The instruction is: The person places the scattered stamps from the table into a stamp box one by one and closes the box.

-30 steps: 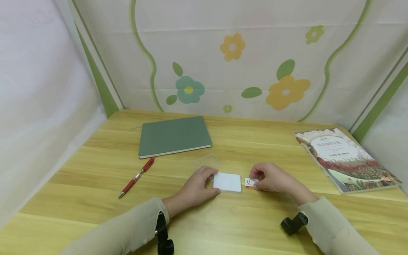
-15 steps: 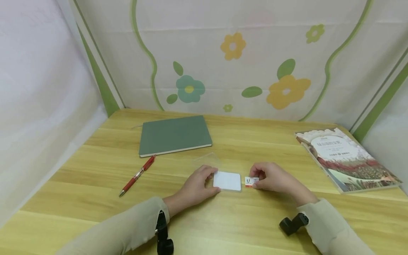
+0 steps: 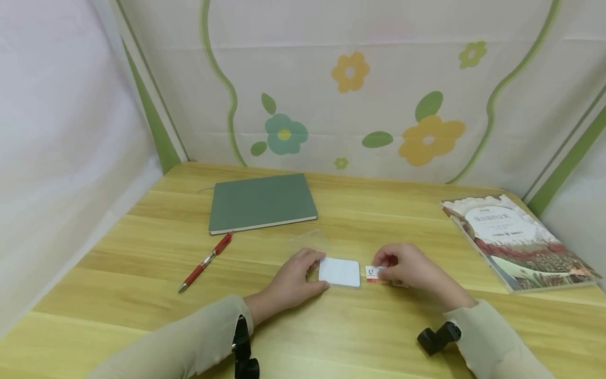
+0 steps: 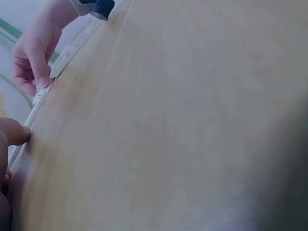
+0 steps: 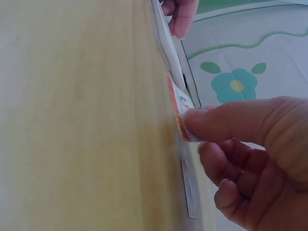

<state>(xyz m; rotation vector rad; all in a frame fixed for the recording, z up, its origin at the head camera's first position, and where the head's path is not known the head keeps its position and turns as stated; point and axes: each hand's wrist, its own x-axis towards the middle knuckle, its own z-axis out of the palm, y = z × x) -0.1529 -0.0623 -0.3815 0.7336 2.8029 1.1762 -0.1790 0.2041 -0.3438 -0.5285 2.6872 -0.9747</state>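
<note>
In the head view, my left hand [image 3: 293, 278] holds the left side of a stack of blank white cards [image 3: 339, 272] in a clear case, with the thumb at the near corner and fingers at the far one. Just right of the stack, my right hand [image 3: 406, 267] pinches a small white card with a red stripe [image 3: 371, 273]; its fingers cover the card's right part. Up close in the right wrist view, the thumb presses on this striped card [image 5: 179, 108]. Another small card [image 3: 400, 283] lies partly hidden under my right hand.
A clear plastic lid [image 3: 311, 240] lies behind my left hand. Farther back is a green notebook [image 3: 263, 202], with a red pen [image 3: 205, 262] in front of its left end. A picture-covered book [image 3: 521, 242] lies at the right. A flowered curtain [image 3: 331, 105] borders the table.
The right hand's thumb now covers more of the striped card, and the other small card shows again beneath that hand. The left hand keeps its hold. The head view has shifted slightly.
</note>
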